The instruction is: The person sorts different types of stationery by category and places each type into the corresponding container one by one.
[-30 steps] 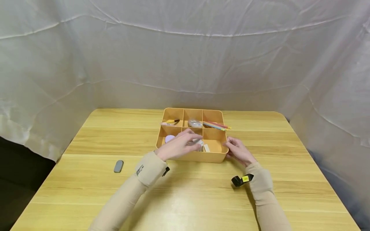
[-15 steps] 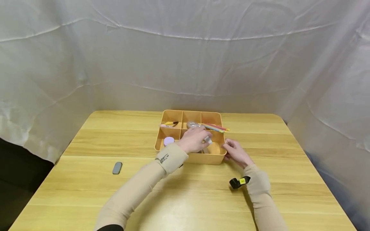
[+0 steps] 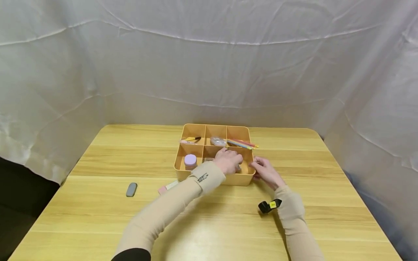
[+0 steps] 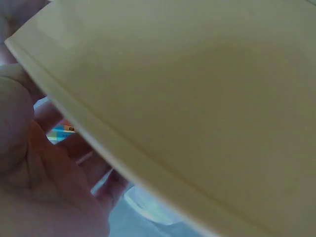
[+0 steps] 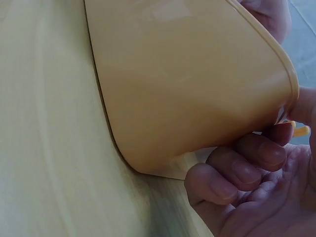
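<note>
My left hand (image 3: 229,160) reaches down into the front right compartment of an orange divided organizer box (image 3: 209,178). A small whitish block (image 3: 238,168) shows beneath its curled fingers, mostly hidden by them. In the left wrist view the box's wall (image 4: 197,98) fills most of the picture, with the left hand (image 4: 59,168) behind its edge. My right hand (image 3: 267,173) grips the box's right side wall. The right wrist view has its fingers (image 5: 244,170) curled against the outside near the corner, the thumb up at the rim.
A purple-lidded jar (image 3: 190,160) stands in the front left compartment. Behind are pens (image 3: 191,139), a clear plastic item (image 3: 218,141) and colored pencils (image 3: 241,144). A grey oval object (image 3: 131,189) and a pink-and-white piece (image 3: 168,187) lie on the table.
My left hand has moved right from the front middle compartment with the whitish block, then lowered into the front right one. The pink-and-white piece has come into view beside the sleeve. The right hand stays put.
</note>
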Tool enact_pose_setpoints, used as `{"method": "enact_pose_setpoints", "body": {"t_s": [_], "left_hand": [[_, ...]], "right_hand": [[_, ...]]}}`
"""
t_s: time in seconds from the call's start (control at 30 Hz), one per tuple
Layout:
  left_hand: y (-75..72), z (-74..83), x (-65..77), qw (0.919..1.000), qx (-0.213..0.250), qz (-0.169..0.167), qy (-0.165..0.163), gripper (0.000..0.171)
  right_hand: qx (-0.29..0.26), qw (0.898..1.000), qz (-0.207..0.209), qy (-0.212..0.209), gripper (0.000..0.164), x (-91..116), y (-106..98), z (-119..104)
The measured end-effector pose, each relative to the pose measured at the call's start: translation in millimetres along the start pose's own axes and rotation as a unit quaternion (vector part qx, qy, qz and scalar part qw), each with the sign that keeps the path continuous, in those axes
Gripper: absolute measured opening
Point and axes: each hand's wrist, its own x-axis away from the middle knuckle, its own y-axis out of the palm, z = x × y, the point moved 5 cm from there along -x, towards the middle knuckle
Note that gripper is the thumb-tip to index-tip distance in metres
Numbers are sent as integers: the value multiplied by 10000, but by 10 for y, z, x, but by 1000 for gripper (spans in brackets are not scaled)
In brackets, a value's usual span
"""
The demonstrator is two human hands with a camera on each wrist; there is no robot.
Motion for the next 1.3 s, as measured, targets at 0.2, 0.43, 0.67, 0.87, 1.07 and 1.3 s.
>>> {"method": "enact_pose_setpoints", "body": {"t_s": [0.2, 0.43, 0.67, 0.87, 1.07, 1.3], "left_hand": [[7, 31, -82, 9970, -750, 157, -59, 29], [45, 64, -168, 9969, -717, 134, -304, 30], [104, 100, -200, 9960, -785, 281, -310, 31], [132, 82, -231, 9961, -782, 261, -312, 32], [82, 28, -149, 9962, -287, 819, 19, 23], [-51, -84, 271, 9581, 989, 2590, 713, 15]], "right_hand": [[152, 9998, 86, 5, 15, -6, -2, -7], [241, 9997, 96, 44, 16, -4, -5, -12], [307, 9995, 90, -14, 23, 4, -3, -11], [381, 9992, 132, 25, 24, 12, -12, -19], [330, 9994, 108, 38, 25, 12, -15, -29], [190, 9998, 14, -65, 25, 2, -2, -15]]}}
